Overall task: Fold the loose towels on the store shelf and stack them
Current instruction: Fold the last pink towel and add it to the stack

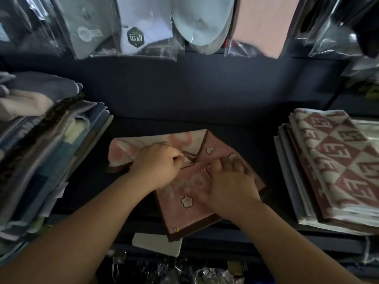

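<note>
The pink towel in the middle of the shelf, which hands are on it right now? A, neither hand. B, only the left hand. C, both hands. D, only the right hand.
C: the left hand pinches a fold near the middle of the pink towel, and the right hand lies on it just beside, though its grip is unclear.

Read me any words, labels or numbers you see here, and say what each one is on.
Nothing reads clearly.
Hexagon badge on the white bagged item: gold stylised characters, too blurred to read.
White logo on the grey bagged item: too blurred.
White tag at the shelf edge: no print visible.
</note>
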Motion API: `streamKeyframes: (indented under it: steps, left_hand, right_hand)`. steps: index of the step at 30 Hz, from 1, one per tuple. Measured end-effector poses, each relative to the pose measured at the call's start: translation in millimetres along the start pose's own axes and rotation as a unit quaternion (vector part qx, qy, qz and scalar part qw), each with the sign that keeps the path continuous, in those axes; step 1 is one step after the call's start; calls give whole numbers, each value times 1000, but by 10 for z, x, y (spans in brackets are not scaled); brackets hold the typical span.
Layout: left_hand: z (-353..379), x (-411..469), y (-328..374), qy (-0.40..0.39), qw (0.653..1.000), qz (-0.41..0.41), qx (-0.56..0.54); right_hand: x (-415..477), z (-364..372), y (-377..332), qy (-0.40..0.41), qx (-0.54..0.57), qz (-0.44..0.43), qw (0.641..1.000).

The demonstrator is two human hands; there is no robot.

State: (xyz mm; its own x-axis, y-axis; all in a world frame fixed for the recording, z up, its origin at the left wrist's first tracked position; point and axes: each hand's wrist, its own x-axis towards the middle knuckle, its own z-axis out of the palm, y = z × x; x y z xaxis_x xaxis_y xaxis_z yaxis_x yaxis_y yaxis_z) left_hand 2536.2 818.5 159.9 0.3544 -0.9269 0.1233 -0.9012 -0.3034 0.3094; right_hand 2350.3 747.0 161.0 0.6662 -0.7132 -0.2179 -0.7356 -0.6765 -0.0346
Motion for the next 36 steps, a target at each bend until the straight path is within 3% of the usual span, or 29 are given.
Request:
streamKeyframes:
  steps: [3,6,10,13,15,17,19,20,21,22,23,25,27,29,32,36]
  left_hand:
    - [-203,65,37,-13,986,-94,-139]
    - [-370,86,-12,87,946,-180,-256]
    - [-575,59,-109,179,881,-265,-349]
    - [-727,46,-184,205,787,-303,-496]
    - [-774,50,-256,202,714,-294,-602]
    - [-784,34,-344,204,691,-295,-627]
    - [-742,42,-486,215,721,-299,-588]
    - [-697,34,-585,212,763,-303,-531]
    - [-662,-3,-655,197,827,-300,-432]
    - [-626,-64,-708,185,887,-295,-302]
    - [-567,-124,-767,194,926,-278,-169]
    - [-538,-280,-755,229,942,-241,-41]
    - [-543,-415,-652,260,940,-211,-59]
    - [-520,-531,-501,249,943,-203,-87]
    - [-401,-753,-204,142,977,-142,-76]
    - [-146,-869,-82,-32,995,-73,-62]
  right_hand:
    - [0,89,118,-72,68,-63,993]
    - [44,-80,397,-141,120,-80,979]
    - [98,-383,446,-92,71,-40,992]
    - [105,-333,255,-12,45,9,999]
    - [54,-219,102,0,61,-15,998]
    - [22,-88,3,-36,81,-45,995]
    - [80,29,22,-60,69,-56,994]
    - [124,49,71,-66,64,-62,994]
    - [173,29,140,-78,69,-67,992]
    - [235,-20,222,-92,80,-70,990]
    - [293,-93,298,-103,84,-72,989]
    - [377,-253,368,-87,31,-69,993]
    - [409,-324,299,-35,-38,-75,996]
    - [389,-266,149,-9,-20,-110,994]
    - [319,-41,12,-44,52,-163,984]
    - [301,195,21,-50,29,-185,981]
